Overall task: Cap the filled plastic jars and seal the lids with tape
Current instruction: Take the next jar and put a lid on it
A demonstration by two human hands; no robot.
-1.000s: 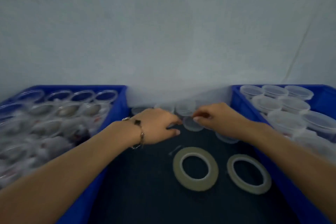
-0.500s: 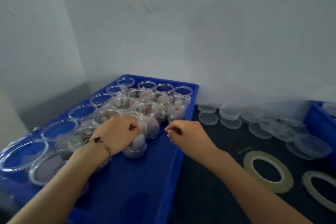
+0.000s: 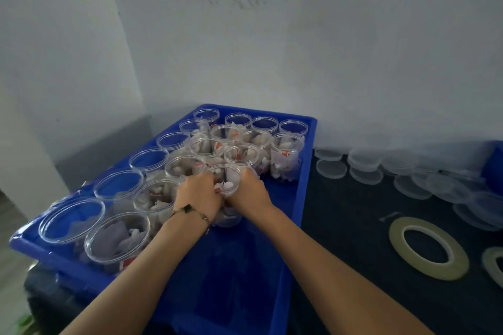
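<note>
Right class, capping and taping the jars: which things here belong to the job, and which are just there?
Part of the job:
- held jar, gripped by left hand and right hand
- open jars
- blue crate
- lids
- tape roll

Just there:
- bracelet
- wall

Clear glossy plastic jars (image 3: 227, 179); glossy blue plastic crate (image 3: 304, 185); matt dark tabletop (image 3: 353, 226).

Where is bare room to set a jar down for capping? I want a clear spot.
Free: the blue crate's near floor, below both hands; and the dark mat between crate wall and tape roll. Crowded: the crate's far and left parts hold open jars; loose lids line the mat's far edge.
</note>
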